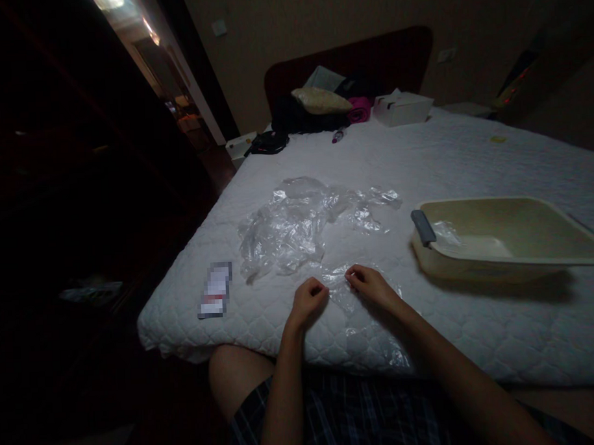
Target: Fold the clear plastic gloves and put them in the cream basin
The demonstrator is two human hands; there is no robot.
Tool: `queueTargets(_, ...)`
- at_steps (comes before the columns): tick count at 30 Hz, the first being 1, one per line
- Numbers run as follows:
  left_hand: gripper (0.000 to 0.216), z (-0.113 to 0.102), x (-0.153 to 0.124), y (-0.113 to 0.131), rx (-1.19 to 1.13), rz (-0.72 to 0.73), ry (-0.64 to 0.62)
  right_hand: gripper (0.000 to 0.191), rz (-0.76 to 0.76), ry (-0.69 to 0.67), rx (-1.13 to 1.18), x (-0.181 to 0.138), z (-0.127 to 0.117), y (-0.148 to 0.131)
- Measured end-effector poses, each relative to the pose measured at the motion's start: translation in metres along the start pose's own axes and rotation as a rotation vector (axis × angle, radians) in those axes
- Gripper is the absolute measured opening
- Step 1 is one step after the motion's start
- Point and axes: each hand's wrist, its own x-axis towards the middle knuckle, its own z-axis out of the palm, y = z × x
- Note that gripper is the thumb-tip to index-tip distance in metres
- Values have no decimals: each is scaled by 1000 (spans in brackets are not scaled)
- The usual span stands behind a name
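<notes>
Both hands pinch a clear plastic bag (pixel 351 302) over the near edge of the bed. My left hand (pixel 309 300) is closed on its left part, thumb against fingers. Just to the right, my right hand (pixel 370 285) grips the film between thumb and fingertips. Part of the bag trails down toward my lap, partly behind my right forearm. Beyond my hands lies a spread of crumpled clear plastic bags (pixel 292 226). A cream plastic tub (pixel 498 267) with a grey handle stands to the right, a bit of clear film inside it.
A phone (pixel 215 290), its screen blurred out, lies near the bed's left edge. On the quilted white mattress (pixel 470 158), toward the headboard (pixel 403 56), are a white box (pixel 403 108), a dark bag (pixel 269 142), a pink roll (pixel 359 110) and a beige cushion-like bundle (pixel 322 100).
</notes>
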Motion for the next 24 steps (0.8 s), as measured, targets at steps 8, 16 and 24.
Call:
queueTargets(8, 8, 3, -4, 5, 134, 25, 7, 16, -122, 64, -349, -12, 0, -7)
queueTargets(16, 6, 1, -10, 15, 197, 86, 12, 23, -184, -13, -717, -17, 2, -13)
queueTargets(24, 6, 0, -11, 15, 217, 130, -10, 18, -217, -36, -685, -19, -2, -11)
